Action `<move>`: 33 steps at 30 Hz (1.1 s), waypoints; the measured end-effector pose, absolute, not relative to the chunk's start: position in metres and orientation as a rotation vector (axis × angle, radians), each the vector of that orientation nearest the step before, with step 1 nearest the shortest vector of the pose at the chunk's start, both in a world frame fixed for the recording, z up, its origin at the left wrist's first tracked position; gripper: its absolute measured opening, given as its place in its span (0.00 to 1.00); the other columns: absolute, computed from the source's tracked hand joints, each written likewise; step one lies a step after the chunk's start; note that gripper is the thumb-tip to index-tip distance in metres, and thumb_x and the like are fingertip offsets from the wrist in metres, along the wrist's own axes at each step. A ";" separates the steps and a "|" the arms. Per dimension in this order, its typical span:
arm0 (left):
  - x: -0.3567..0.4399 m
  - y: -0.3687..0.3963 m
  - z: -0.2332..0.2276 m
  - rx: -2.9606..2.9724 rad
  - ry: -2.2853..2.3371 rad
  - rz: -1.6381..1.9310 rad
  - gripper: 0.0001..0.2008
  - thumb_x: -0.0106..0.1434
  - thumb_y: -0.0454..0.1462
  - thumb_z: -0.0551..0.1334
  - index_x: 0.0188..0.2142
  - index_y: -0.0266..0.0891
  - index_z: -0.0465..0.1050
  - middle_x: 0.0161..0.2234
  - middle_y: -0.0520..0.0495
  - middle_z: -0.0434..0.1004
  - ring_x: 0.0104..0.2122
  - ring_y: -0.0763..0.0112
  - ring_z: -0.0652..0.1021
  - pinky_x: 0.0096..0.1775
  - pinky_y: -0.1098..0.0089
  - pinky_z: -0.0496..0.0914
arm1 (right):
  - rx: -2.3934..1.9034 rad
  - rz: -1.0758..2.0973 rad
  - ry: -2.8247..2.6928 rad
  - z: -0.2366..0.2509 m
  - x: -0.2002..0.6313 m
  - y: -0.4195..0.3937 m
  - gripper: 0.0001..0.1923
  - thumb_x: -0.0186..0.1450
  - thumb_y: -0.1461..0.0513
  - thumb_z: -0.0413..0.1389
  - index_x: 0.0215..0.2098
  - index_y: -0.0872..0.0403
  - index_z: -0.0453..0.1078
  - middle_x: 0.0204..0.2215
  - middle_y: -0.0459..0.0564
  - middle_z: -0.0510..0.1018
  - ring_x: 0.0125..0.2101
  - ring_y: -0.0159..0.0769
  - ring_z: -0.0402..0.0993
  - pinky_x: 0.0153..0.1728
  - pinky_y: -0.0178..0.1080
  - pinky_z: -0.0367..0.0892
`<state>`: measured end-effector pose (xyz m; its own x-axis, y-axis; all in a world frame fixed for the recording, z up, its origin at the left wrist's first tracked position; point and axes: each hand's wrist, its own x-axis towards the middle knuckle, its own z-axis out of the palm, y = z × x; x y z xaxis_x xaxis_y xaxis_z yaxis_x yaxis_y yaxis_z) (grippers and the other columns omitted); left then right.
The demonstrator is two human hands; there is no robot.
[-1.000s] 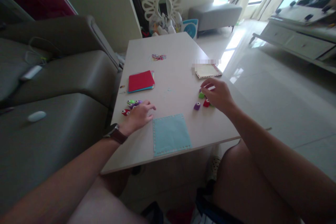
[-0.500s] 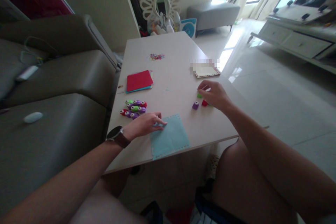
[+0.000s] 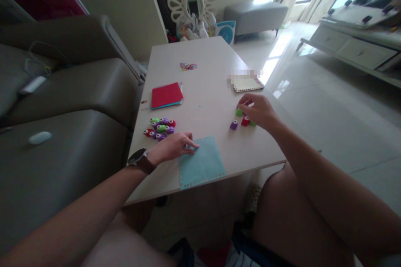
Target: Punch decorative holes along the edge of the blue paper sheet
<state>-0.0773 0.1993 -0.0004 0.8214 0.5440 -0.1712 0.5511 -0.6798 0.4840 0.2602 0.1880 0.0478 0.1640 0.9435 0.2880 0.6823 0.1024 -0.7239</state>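
A light blue paper square (image 3: pixel 202 161) with a punched border lies at the near edge of the pale table (image 3: pixel 206 58). My left hand (image 3: pixel 173 147), a watch on its wrist, rests flat with its fingertips on the sheet's upper left corner. Just beyond that hand sits a cluster of several small colourful paper punches (image 3: pixel 160 128). My right hand (image 3: pixel 260 111) hovers with curled fingers over a green punch (image 3: pixel 239 112) and a red punch (image 3: pixel 245 122), touching them; whether it grips one is unclear. A purple punch (image 3: pixel 233 125) stands just left of them.
A stack of coloured paper, red on top (image 3: pixel 166 95), lies mid-left on the table. A cream sheet with a punched edge (image 3: pixel 248 84) lies at the right edge, and coloured paper bits (image 3: pixel 188 66) farther back. A grey sofa (image 3: pixel 69 104) runs along the left. My bare knees are below the table.
My left hand moved from the cluster of punches down onto the blue sheet's corner, uncovering the cluster. My right hand has stayed over the green and red punches.
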 end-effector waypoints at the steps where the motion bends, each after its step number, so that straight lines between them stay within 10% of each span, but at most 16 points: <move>1: -0.077 0.199 0.001 2.477 0.808 -0.017 0.13 0.67 0.39 0.68 0.51 0.47 0.83 0.39 0.47 0.75 0.33 0.68 0.75 0.38 0.67 0.68 | -1.629 0.400 -1.568 0.049 0.265 0.190 0.03 0.56 0.65 0.58 0.26 0.53 0.74 0.24 0.48 0.77 0.26 0.37 0.72 0.27 0.40 0.64; 33: -0.076 0.201 0.000 2.451 1.033 0.033 0.12 0.63 0.36 0.70 0.45 0.38 0.73 0.44 0.43 0.76 0.43 0.60 0.77 0.47 0.62 0.70 | -1.645 0.351 -1.457 0.048 0.280 0.194 0.02 0.55 0.64 0.58 0.26 0.52 0.74 0.24 0.49 0.75 0.26 0.37 0.70 0.25 0.40 0.64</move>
<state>-0.0761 0.2011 -0.0001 0.7152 0.6807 -0.1584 0.6692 -0.6016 0.4361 0.2801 0.1943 0.0479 0.2701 0.9038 0.3319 0.6536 0.0809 -0.7525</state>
